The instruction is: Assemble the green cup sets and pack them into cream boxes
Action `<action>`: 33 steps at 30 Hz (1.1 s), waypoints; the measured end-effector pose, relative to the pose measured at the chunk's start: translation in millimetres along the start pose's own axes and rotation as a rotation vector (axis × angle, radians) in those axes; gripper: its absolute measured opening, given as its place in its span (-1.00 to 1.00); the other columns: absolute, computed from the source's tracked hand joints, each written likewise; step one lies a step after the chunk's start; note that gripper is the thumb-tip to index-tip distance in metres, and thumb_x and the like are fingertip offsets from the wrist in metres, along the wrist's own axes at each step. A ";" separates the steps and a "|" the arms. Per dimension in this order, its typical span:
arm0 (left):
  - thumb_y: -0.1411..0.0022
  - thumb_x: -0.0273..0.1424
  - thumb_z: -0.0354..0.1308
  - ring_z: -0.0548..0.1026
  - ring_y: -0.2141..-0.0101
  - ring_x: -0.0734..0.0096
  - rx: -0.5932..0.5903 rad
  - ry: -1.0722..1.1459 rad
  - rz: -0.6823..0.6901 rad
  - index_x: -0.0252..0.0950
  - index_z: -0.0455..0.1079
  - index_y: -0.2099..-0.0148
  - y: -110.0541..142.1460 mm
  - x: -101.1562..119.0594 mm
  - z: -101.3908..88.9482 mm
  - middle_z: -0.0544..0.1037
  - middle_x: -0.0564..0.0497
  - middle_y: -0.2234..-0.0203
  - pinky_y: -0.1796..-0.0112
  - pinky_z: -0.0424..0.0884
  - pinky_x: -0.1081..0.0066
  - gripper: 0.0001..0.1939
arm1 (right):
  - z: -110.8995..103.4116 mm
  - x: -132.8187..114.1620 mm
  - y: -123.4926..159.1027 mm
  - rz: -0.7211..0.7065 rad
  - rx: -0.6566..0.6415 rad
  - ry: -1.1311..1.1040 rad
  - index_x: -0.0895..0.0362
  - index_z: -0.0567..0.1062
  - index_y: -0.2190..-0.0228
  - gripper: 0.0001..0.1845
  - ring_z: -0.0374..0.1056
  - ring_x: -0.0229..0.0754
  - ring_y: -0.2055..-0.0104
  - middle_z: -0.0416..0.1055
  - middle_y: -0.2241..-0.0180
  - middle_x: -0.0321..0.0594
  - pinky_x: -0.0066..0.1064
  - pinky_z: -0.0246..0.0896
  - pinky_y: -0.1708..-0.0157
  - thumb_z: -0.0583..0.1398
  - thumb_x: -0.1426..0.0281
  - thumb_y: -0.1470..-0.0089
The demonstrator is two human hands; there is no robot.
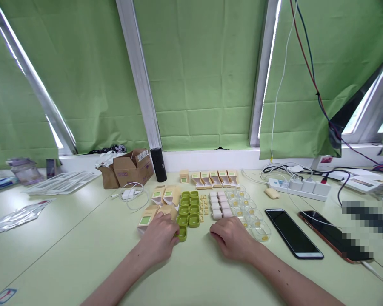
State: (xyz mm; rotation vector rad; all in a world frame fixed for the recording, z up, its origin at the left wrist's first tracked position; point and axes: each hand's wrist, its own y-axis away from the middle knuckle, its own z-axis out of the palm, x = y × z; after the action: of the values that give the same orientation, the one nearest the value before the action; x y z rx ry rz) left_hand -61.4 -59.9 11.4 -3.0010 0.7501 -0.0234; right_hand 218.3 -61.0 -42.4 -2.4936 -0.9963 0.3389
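Note:
My left hand [161, 236] is closed at the left edge of a small green tray [181, 238], the nearest one, its fingers on the rim. Beyond it, several matching green trays [194, 220] stand in two columns. Small cardboard boxes [146, 219] with green labels lie beside and behind that hand. Fingers curled in, my right hand [231, 238] rests on the table; its palm side is hidden. Near it are rows of white and pale pink blocks [217, 213] and clear plastic cups [261, 233] with yellow spots. Tiny yellow pieces [204, 207] lie between the trays and blocks.
Open paper boxes [214, 180] line up at the back, near a black cylinder [158, 165] and a brown carton [134, 168]. On the right lie two phones, one black-screened with a pale frame [293, 233], and a power strip [300, 189] with cables.

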 end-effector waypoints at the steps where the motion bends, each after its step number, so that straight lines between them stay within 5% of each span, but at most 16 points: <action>1: -0.19 -0.45 0.19 0.53 0.20 0.07 -0.005 -0.002 0.006 -0.17 0.48 0.39 -0.2 0.3 0.9 0.63 -0.06 0.40 0.10 0.28 0.13 -0.89 | -0.6 -0.2 0.0 0.001 -0.001 -0.001 0.12 0.40 0.49 -0.83 0.16 -0.29 0.52 0.45 0.52 -0.30 -0.31 -0.33 0.44 0.17 0.55 -0.12; 9: -0.27 -0.56 0.07 0.49 0.34 0.15 0.072 -0.062 0.102 -0.25 0.40 0.46 9.6 16.5 -2.7 0.55 -0.07 0.46 0.24 0.18 0.22 -0.75 | 1.6 2.6 -1.4 0.004 0.036 -0.028 0.11 0.42 0.48 -0.82 0.22 -0.24 0.49 0.44 0.52 -0.27 -0.31 -0.28 0.45 0.18 0.54 -0.14; 13: -0.27 -0.57 0.10 0.47 0.35 0.17 0.164 -0.052 0.190 -0.25 0.40 0.42 11.0 33.7 -11.9 0.55 -0.05 0.46 0.27 0.13 0.24 -0.78 | -2.9 4.0 -2.8 0.013 0.132 -0.098 0.09 0.48 0.29 -0.90 0.36 -0.11 0.32 0.50 0.39 -0.21 -0.32 -0.05 0.41 0.18 0.51 -0.17; 21: -0.31 -0.63 0.07 0.39 0.38 0.24 0.457 -0.159 0.342 -0.27 0.39 0.39 -26.1 64.7 -22.2 0.54 -0.03 0.50 0.29 0.13 0.21 -0.75 | -7.9 6.3 -3.4 0.143 0.322 -0.293 0.05 0.25 -0.21 -0.41 0.40 0.12 -0.06 0.43 -0.11 0.02 -0.15 0.41 0.17 0.25 0.39 -0.19; 27: -0.18 -0.73 0.07 0.38 0.36 0.22 0.546 -0.218 0.439 -0.28 0.36 0.40 -52.6 76.3 -14.0 0.52 -0.04 0.50 0.31 0.13 0.20 -0.74 | 1.9 15.1 -5.1 0.222 0.375 -0.392 0.01 0.26 -0.20 -0.44 0.45 0.06 0.06 0.46 -0.05 -0.03 -0.09 0.48 0.15 0.19 0.47 -0.20; 33: -0.37 -0.53 0.10 0.40 0.27 0.14 0.696 0.082 0.395 -0.29 0.43 0.15 -54.2 72.3 -1.6 0.55 -0.08 0.39 0.26 0.27 0.18 -0.90 | 8.7 20.8 -7.3 0.328 0.418 -0.581 -0.03 0.31 -0.18 -0.46 0.49 -0.06 0.17 0.43 -0.13 -0.05 -0.11 0.52 0.17 0.20 0.46 -0.19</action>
State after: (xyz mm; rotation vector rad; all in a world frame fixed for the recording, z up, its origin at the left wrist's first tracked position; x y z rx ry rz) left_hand 27.8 -46.2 16.0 -2.1768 1.0606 -0.3204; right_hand 225.6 -39.1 -47.9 -2.1912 -0.6074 1.2868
